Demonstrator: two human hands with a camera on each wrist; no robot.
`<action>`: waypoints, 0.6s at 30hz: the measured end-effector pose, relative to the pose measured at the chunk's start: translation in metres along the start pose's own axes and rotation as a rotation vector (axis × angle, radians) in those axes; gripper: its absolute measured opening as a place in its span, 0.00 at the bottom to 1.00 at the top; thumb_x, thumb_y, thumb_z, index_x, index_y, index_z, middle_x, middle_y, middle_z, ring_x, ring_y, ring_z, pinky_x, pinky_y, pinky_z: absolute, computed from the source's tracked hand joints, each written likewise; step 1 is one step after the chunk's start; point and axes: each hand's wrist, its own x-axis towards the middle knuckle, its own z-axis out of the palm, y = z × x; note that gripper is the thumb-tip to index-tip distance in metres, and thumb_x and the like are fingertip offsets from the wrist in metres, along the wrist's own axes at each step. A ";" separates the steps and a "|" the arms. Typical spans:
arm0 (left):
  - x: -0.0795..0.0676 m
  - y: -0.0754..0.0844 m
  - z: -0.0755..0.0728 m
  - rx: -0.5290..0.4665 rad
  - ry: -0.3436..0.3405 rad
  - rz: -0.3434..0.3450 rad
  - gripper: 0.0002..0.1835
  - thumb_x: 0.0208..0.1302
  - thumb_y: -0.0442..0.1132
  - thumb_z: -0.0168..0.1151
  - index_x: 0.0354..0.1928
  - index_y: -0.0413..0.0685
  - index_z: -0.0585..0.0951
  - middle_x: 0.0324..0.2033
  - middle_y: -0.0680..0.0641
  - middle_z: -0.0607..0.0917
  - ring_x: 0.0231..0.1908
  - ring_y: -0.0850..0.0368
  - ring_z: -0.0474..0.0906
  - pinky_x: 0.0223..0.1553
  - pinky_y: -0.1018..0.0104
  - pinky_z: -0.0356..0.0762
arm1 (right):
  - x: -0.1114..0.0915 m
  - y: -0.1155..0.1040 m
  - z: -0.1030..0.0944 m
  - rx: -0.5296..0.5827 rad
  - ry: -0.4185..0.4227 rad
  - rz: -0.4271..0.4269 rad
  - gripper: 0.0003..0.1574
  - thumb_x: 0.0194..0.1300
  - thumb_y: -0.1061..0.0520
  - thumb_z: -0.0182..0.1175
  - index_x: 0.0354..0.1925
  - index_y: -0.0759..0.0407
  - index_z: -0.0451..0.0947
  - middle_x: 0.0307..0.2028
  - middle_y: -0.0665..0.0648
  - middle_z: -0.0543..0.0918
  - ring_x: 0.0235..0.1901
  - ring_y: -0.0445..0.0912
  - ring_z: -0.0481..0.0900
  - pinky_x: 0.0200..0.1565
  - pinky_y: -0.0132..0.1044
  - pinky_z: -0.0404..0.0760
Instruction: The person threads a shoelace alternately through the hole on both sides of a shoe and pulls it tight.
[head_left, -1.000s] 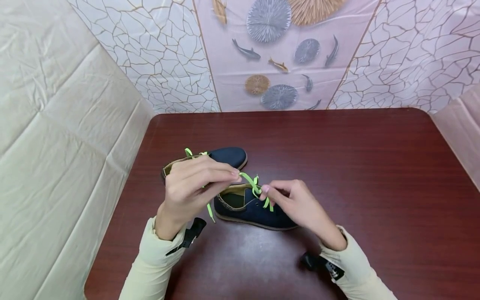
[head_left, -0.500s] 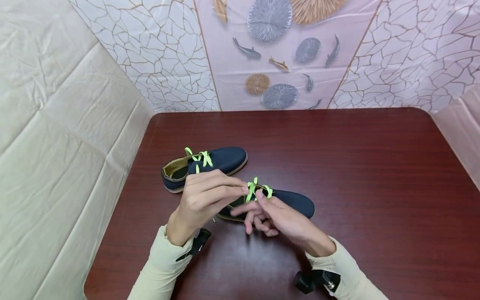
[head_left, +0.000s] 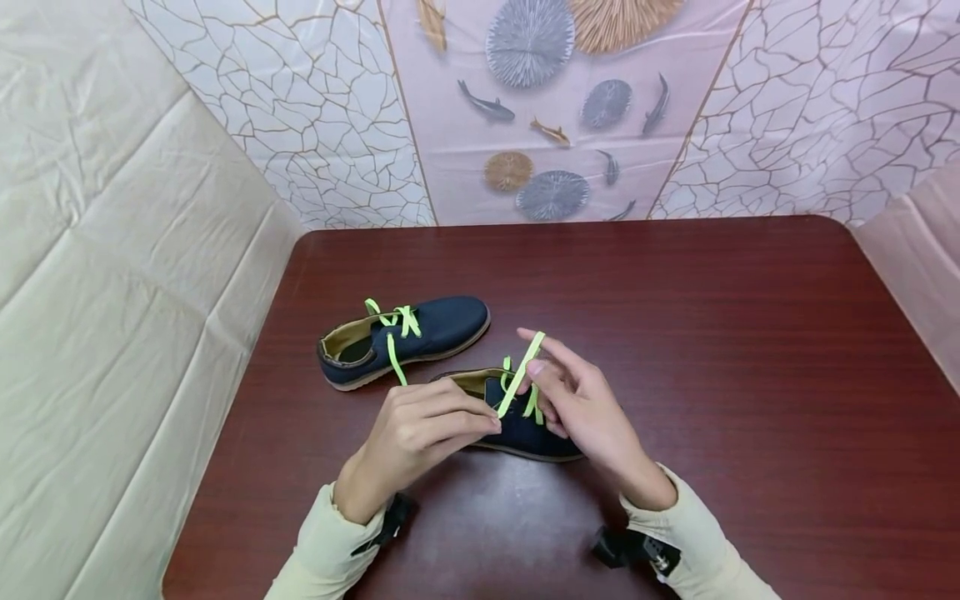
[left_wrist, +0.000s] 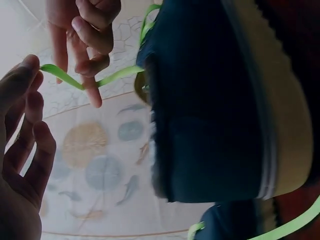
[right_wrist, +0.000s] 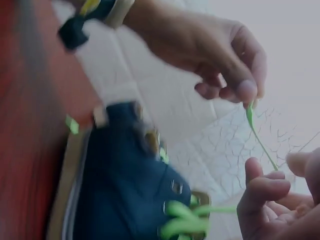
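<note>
My left hand (head_left: 422, 433) pinches the end of a neon-green shoelace (head_left: 519, 379) between thumb and fingertips. From there the lace runs taut up to my right hand (head_left: 588, 404), whose index finger reaches out straight with the lace bent over it. In the left wrist view, the lace (left_wrist: 120, 75) goes on from that finger to the shoe; the other right fingers curl loosely. Below both hands sits a navy shoe (head_left: 528, 440) with a tan lining, partly hidden by them. More green lacing shows at its eyelets in the right wrist view.
A second navy shoe (head_left: 450, 325) lies behind to the left, its green laces loose and one strand (head_left: 395, 358) hanging over the side toward the left hand. Both stand on a dark red-brown table (head_left: 712, 333). Patterned cloth (head_left: 360, 108) hangs behind it.
My right hand let go of the lace, swung low with fingers spread, then rose and hooked the lace with its index finger. My left hand moved down and right, still pinching the lace.
</note>
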 end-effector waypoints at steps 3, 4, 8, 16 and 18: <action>-0.005 -0.002 0.005 0.032 -0.006 -0.046 0.05 0.66 0.35 0.74 0.42 0.52 0.92 0.41 0.55 0.91 0.37 0.63 0.84 0.35 0.77 0.77 | 0.002 0.006 -0.001 -0.047 0.025 -0.035 0.32 0.79 0.60 0.59 0.77 0.54 0.67 0.39 0.70 0.82 0.14 0.41 0.65 0.16 0.33 0.67; -0.006 -0.004 0.007 0.047 -0.005 -0.053 0.05 0.66 0.35 0.75 0.42 0.52 0.92 0.41 0.55 0.91 0.36 0.63 0.83 0.34 0.76 0.77 | 0.003 0.008 -0.001 -0.045 0.031 -0.034 0.34 0.78 0.61 0.61 0.77 0.55 0.67 0.38 0.68 0.83 0.14 0.41 0.65 0.16 0.33 0.68; -0.005 -0.009 0.013 0.093 -0.002 -0.071 0.05 0.64 0.35 0.76 0.41 0.51 0.93 0.40 0.55 0.90 0.34 0.63 0.82 0.32 0.75 0.75 | 0.006 0.016 -0.003 -0.003 0.047 -0.002 0.30 0.75 0.62 0.65 0.71 0.61 0.70 0.37 0.59 0.86 0.14 0.41 0.68 0.16 0.33 0.70; 0.003 -0.018 0.022 0.166 0.021 -0.007 0.03 0.70 0.36 0.71 0.40 0.50 0.92 0.39 0.54 0.90 0.32 0.62 0.82 0.32 0.73 0.78 | 0.010 0.022 -0.004 -0.007 -0.066 0.139 0.23 0.84 0.52 0.54 0.43 0.71 0.83 0.27 0.54 0.84 0.14 0.37 0.65 0.16 0.28 0.66; 0.003 -0.019 0.023 0.181 0.021 0.012 0.05 0.72 0.37 0.69 0.39 0.50 0.92 0.39 0.54 0.90 0.32 0.62 0.82 0.33 0.72 0.79 | 0.011 0.022 -0.005 0.006 -0.090 0.178 0.26 0.84 0.50 0.53 0.37 0.69 0.82 0.24 0.53 0.81 0.13 0.37 0.64 0.15 0.27 0.63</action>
